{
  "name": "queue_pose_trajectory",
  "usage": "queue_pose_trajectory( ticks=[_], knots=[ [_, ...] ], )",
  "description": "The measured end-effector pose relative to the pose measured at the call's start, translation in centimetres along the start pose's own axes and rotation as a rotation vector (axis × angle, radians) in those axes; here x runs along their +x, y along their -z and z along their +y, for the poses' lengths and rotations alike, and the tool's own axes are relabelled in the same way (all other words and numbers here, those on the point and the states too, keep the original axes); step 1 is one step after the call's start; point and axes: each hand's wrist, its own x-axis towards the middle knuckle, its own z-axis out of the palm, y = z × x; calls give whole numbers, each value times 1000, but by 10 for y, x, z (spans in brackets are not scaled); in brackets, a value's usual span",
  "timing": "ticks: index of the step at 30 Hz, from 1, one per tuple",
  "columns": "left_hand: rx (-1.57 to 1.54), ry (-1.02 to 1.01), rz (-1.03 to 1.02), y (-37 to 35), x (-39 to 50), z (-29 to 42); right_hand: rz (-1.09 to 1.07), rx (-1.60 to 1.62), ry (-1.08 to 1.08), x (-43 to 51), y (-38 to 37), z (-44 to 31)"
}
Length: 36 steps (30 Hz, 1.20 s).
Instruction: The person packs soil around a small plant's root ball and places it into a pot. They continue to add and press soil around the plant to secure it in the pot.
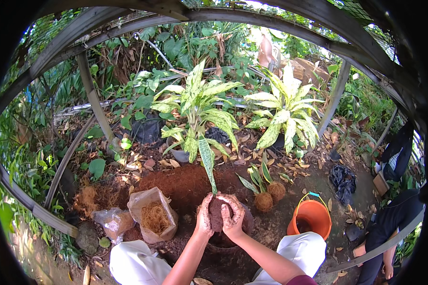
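Note:
My left hand [204,217] and my right hand [233,216], both muddy, cup a dark ball of soil [217,214] between them. From the top of the ball a single long snake plant leaf [207,160] points away from me. Beneath the hands is a round basin [248,221] with dark soil, partly hidden by my hands and forearms. Just right of it, two fibre-wrapped root balls [263,202] with short variegated leaves lie on the ground. To the left stands an open bag of coconut fibre [155,217], beside a clear plastic bag [115,222] with brown contents.
An orange bucket [311,219] with a yellow handle stands at right, near a crumpled black plastic bag [342,183]. Reddish-brown loose material [178,180] lies ahead, before two leafy variegated plants [196,107]. A person in dark clothes [388,228] is at far right. Curved frame bars surround the place.

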Motion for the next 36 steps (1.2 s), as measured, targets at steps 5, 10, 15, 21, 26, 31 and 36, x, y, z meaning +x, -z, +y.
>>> queue_pose_trajectory(
  ticks=[5,10,15,21,26,31,36],
  knots=[
    [-4,-170,-134,-2,1,-2,323,611,-538,5,-2,7],
    [200,-395,-17,5,5,-11,12,270,-347,10,1,4],
    [204,-447,76,11,5,-23,-15,132,-162,5,-2,-1],
    [299,-475,120,2,-1,-27,35,142,-178,-4,-3,3],
    [280,-433,-24,-6,1,-13,272,746,-595,13,5,12],
    [-75,-341,-9,-8,1,-11,-27,476,-410,18,5,-1],
    [280,-573,106,-7,-1,-14,-43,198,-308,15,-3,-10]
  ],
)
